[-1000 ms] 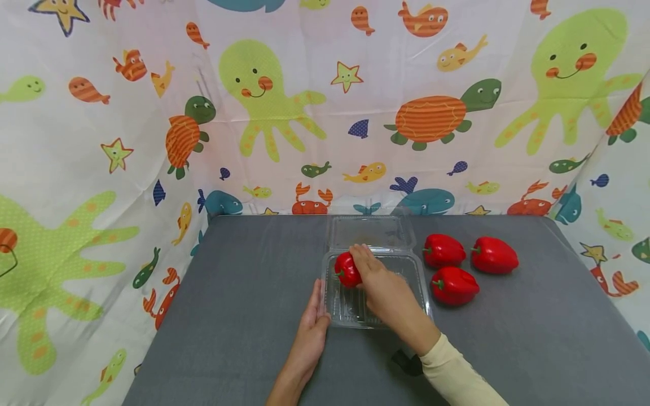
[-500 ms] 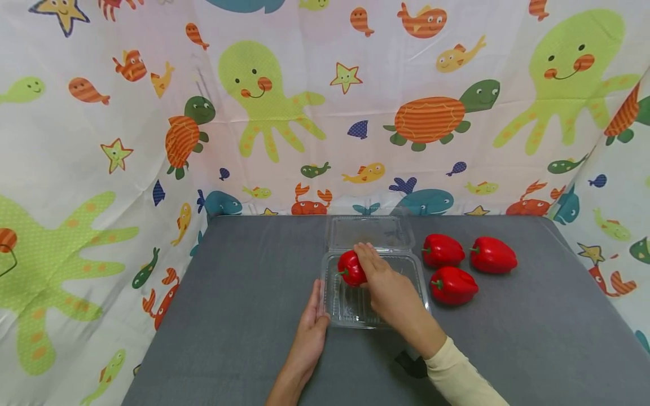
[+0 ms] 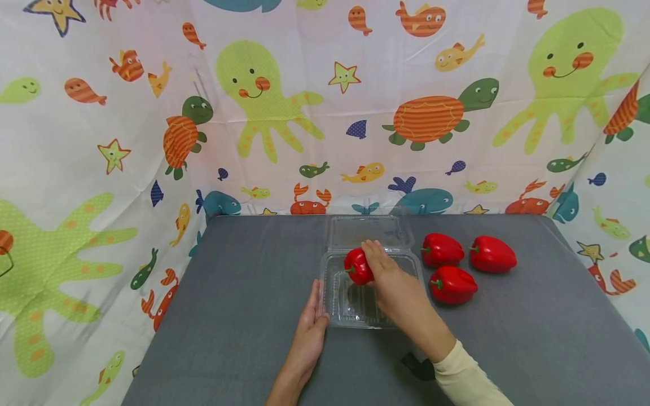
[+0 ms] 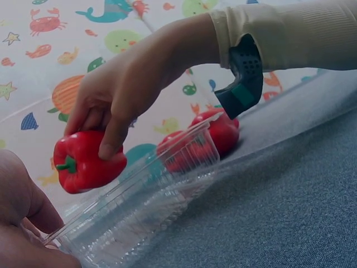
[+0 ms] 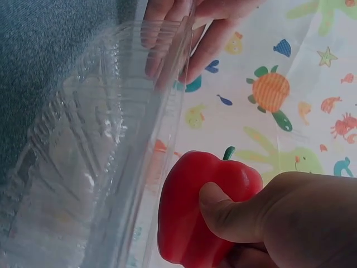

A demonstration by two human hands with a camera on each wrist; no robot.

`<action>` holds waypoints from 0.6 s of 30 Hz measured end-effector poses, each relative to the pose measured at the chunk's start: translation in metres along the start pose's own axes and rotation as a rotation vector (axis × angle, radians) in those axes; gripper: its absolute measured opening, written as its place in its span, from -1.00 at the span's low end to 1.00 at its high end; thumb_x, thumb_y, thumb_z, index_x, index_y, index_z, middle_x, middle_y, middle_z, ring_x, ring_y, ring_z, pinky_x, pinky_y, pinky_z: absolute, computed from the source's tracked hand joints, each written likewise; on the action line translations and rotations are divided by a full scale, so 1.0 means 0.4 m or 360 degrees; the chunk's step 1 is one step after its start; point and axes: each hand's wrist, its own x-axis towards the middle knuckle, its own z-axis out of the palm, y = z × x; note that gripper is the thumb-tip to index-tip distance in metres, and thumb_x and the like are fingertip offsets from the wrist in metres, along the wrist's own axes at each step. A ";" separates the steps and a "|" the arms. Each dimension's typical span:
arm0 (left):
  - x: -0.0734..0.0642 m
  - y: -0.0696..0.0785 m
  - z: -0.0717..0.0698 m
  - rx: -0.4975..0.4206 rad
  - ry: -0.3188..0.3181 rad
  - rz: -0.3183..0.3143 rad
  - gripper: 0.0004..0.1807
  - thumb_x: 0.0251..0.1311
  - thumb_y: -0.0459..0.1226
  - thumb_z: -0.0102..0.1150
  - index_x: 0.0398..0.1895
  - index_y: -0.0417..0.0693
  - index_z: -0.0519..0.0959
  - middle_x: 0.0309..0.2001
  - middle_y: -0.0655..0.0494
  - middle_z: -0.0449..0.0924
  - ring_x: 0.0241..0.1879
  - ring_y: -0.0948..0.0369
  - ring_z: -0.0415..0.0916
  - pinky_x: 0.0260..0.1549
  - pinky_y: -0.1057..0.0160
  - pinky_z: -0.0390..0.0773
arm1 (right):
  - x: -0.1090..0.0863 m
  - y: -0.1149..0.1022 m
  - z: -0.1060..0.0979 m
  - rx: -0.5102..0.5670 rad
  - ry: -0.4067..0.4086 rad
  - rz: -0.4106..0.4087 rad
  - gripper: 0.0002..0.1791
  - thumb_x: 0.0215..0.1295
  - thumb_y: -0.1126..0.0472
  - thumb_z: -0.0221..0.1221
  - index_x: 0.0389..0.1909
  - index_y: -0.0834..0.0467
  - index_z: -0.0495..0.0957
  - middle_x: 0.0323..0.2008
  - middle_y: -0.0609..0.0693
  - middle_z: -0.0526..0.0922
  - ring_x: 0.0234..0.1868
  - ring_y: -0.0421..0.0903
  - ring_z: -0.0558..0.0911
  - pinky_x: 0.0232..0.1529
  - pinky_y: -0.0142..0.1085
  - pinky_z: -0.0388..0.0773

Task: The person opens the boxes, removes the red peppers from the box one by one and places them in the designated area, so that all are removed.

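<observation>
A red bell pepper (image 3: 359, 267) with a green stem is held in my right hand (image 3: 401, 293). In the right wrist view the thumb presses on the side of this pepper (image 5: 195, 206). The pepper is above the tray half of an open clear plastic container (image 3: 350, 321); the left wrist view shows it higher than the rim. My left hand (image 3: 308, 332) holds the container's left edge, its fingers along the side and the thumb at the near corner. In the right wrist view the left hand's fingers (image 5: 162, 50) show partly through the clear wall.
Three more red bell peppers lie right of the container: one at the back (image 3: 443, 250), one farther right (image 3: 492, 254) and one nearer (image 3: 453, 285). The container's lid (image 3: 370, 231) lies folded back toward the patterned curtain (image 3: 355, 158). Grey cloth (image 3: 244, 316) covers the table.
My right hand has moved a little to the right over the container with the bell pepper. The left hand stays at the container's edge, and the other peppers keep their places.
</observation>
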 end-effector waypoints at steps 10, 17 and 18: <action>0.000 0.004 0.006 0.0017 0.0009 -0.0001 -0.16 0.49 -0.58 -0.35 0.74 -0.09 -0.32 0.74 0.05 -0.30 0.69 0.12 -0.36 0.51 0.45 -0.10 | -0.019 0.022 -0.029 -0.0019 0.0010 0.0049 0.20 -0.02 0.37 0.61 0.66 0.16 0.18 0.57 0.16 0.34 0.52 0.18 0.41 -0.25 -0.09 0.81; -0.001 0.007 0.009 0.0025 0.0022 -0.0014 -0.16 0.50 -0.57 -0.34 0.75 -0.06 -0.30 0.74 0.08 -0.29 0.69 0.14 -0.37 0.52 0.41 -0.13 | -0.029 0.037 -0.039 -0.0016 0.0031 0.0087 0.15 0.04 0.35 0.58 0.65 0.15 0.19 0.58 0.15 0.32 0.54 0.19 0.38 -0.38 -0.19 0.78; -0.001 0.007 0.010 0.0029 0.0026 -0.0016 -0.16 0.50 -0.56 -0.33 0.75 -0.06 -0.30 0.74 0.09 -0.29 0.69 0.14 -0.37 0.53 0.40 -0.13 | -0.030 0.040 -0.040 -0.0012 0.0032 0.0090 0.14 0.05 0.36 0.58 0.65 0.16 0.19 0.58 0.15 0.32 0.55 0.19 0.37 -0.42 -0.22 0.75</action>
